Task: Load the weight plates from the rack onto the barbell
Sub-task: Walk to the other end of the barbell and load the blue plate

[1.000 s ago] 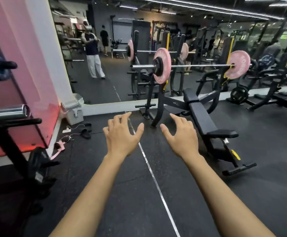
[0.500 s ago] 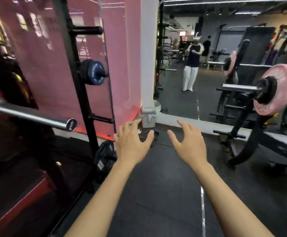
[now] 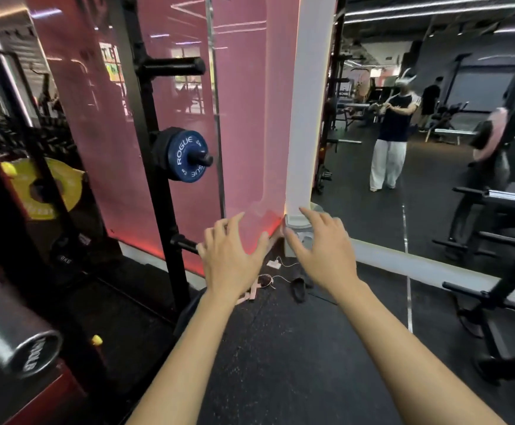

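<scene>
Left hand: left hand (image 3: pixel 233 259) is held out in mid-air, fingers spread and slightly bent, gripping nothing; it hangs just right of the rack upright, in front of its lower peg
Right hand: right hand (image 3: pixel 322 251) is held out level with the left one, fingers spread and relaxed, holding nothing; it sits further right of the rack upright, well apart from any plate
Rack upright: black rack upright (image 3: pixel 150 154) stands vertical against a pink wall panel (image 3: pixel 244 118), with pegs pointing right
Top peg: top peg (image 3: pixel 173 66) on the rack upright carries nothing
Blue plate: small blue Rogue weight plate (image 3: pixel 185 156) sits on the middle peg of the rack upright, with a dark plate directly behind it
Lower peg: lower peg (image 3: pixel 185 244) juts out below the blue plate, its tip behind the left hand
Yellow plate: yellow weight plate (image 3: pixel 46 187) hangs left of the rack upright, partly hidden by dark framing
Barbell: barbell sleeve end (image 3: pixel 20 342) projects at the lower left of the rack upright, bare steel, no plate on the visible part
Floor: black rubber floor (image 3: pixel 280 348) right of the rack upright base holds a pink strap (image 3: pixel 251 294), a white cable and a dark shoe (image 3: pixel 299 288)
Mirror: mirror (image 3: pixel 434 133) far right of the rack upright reflects a standing person and a bench with a pink plate
</scene>
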### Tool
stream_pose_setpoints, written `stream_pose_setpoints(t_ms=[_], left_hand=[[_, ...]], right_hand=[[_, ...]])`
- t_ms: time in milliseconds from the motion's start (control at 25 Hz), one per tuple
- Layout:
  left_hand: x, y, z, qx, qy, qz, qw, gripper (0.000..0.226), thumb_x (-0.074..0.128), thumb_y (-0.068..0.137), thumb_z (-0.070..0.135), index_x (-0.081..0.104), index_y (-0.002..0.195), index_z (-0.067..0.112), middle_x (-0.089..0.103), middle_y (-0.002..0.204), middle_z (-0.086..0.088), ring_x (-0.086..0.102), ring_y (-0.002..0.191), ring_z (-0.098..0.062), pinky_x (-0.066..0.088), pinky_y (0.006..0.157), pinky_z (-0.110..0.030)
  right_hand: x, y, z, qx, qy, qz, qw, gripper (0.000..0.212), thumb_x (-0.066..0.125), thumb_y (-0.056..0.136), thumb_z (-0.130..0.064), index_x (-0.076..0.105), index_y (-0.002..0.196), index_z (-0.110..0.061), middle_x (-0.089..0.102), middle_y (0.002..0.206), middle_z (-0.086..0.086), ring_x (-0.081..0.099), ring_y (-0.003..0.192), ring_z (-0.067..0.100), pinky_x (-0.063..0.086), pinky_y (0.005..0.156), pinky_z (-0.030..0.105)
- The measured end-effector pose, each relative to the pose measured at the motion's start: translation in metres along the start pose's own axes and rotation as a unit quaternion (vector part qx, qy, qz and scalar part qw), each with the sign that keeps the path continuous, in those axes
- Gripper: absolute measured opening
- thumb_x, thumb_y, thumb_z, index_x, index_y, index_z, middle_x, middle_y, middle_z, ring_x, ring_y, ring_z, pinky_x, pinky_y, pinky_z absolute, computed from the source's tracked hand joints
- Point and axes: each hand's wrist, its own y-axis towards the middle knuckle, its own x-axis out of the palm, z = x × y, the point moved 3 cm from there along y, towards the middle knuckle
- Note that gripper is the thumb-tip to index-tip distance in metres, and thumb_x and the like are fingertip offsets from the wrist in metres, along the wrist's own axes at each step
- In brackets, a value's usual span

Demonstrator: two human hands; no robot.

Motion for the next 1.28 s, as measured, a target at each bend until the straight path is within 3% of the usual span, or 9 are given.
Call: stream_pose_setpoints(t_ms=[360, 640, 920, 1280], left_hand=[[0.112, 0.114, -0.033, -0.051, 0.059, 0.037, 0.996, 0.069, 0.035, 0.085, 0.071, 0.043, 0.14, 0.031, 0.048, 0.135, 0.001, 0.04, 0.123, -0.023, 0.033, 0.101, -0.048], [0.173, 0.221, -0.031, -0.119, 0.086, 0.108, 0.983, 0.066, 0.041, 0.086, 0.068, 0.044, 0.14, 0.031, 0.047, 0.136, 0.0, 0.038, 0.125, -0.023, 0.03, 0.1, -0.048], [0.146, 0.293, -0.119, -0.22, 0.147, 0.263, 0.928, 0.062, 0.051, 0.088, 0.06, 0.045, 0.137, 0.023, 0.049, 0.132, -0.01, 0.041, 0.12, -0.031, 0.033, 0.098, -0.052], [0.139, 0.388, -0.226, -0.232, 0.225, 0.264, 0.909, 0.061, 0.056, 0.089, 0.059, 0.046, 0.137, 0.023, 0.05, 0.129, -0.009, 0.044, 0.116, -0.031, 0.036, 0.094, -0.05]], right_hand=[[0.119, 0.139, 0.075, -0.04, 0.054, -0.048, 0.997, 0.057, 0.048, 0.092, -0.056, 0.048, 0.138, -0.022, 0.059, 0.124, 0.003, 0.049, 0.116, 0.025, 0.043, 0.096, 0.044], [0.187, 0.284, 0.119, -0.115, 0.104, -0.061, 0.986, 0.057, 0.047, 0.093, -0.055, 0.048, 0.138, -0.021, 0.058, 0.126, 0.004, 0.049, 0.115, 0.026, 0.044, 0.093, 0.042], [0.292, 0.369, 0.077, -0.2, 0.173, -0.103, 0.959, 0.055, 0.047, 0.095, -0.053, 0.048, 0.139, -0.019, 0.058, 0.127, 0.006, 0.049, 0.114, 0.029, 0.044, 0.092, 0.042], [0.42, 0.456, -0.003, -0.237, 0.207, -0.129, 0.94, 0.056, 0.04, 0.097, -0.055, 0.047, 0.14, -0.02, 0.06, 0.127, 0.008, 0.051, 0.114, 0.031, 0.046, 0.092, 0.046]])
